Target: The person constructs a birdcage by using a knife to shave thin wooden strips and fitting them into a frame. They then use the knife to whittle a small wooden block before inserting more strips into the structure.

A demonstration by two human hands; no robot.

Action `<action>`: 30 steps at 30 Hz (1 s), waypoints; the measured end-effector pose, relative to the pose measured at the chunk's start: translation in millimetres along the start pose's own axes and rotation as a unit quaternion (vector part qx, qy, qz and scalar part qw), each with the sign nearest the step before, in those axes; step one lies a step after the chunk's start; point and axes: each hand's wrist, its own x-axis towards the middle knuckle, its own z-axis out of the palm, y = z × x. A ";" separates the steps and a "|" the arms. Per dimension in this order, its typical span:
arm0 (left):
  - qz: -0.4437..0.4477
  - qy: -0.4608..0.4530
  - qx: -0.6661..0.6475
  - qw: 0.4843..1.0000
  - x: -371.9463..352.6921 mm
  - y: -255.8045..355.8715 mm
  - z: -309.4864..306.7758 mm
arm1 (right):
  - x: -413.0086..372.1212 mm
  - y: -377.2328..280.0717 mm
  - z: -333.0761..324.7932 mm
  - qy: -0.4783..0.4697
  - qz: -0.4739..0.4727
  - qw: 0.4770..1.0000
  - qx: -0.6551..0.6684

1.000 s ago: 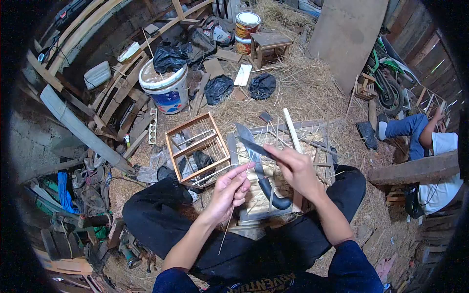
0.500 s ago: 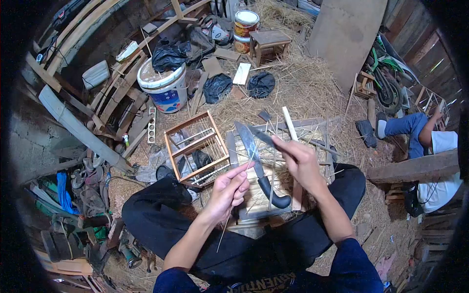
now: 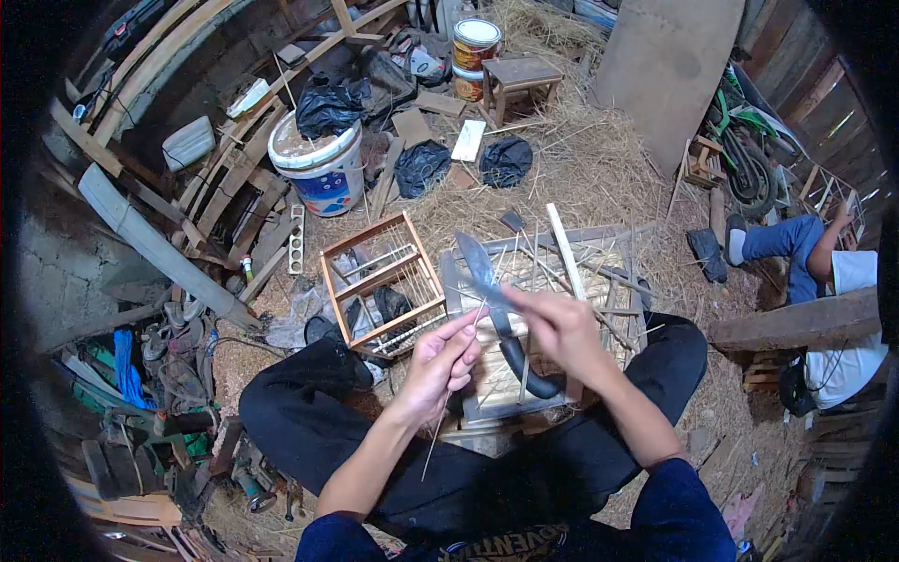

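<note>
My left hand (image 3: 444,361) pinches a thin stick (image 3: 432,450), whose lower end hangs over my lap. A small knife, its blade blurred by motion, is in my right hand (image 3: 562,332), close to the stick's upper end. Beneath both hands a larger knife with a black curved handle (image 3: 524,371) lies on a slatted wooden board (image 3: 496,408) among loose thin sticks. Left of the board stands a small wooden cage-like frame (image 3: 378,274) with thin bars.
A white bucket (image 3: 323,173) with a black bag (image 3: 330,109) stands at the upper left. Behind are a stool (image 3: 521,73) and paint cans (image 3: 476,47). Another person (image 3: 796,245) sits at the right beyond a wooden beam (image 3: 796,323), near a green motorcycle (image 3: 744,164).
My right hand has moved slightly left, bringing the small knife nearer to my left fingers and the stick. The camera view has shifted a little.
</note>
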 end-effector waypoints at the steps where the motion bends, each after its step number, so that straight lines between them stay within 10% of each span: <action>1: -0.004 -0.008 -0.003 1.000 -0.7 1.3 2.8 | 4.9 7.3 -4.1 0.035 0.010 0.999 0.009; 30: 0.005 -0.004 -0.012 1.000 3.5 0.4 -1.3 | -3.4 -3.0 6.6 -0.008 -0.008 1.000 0.015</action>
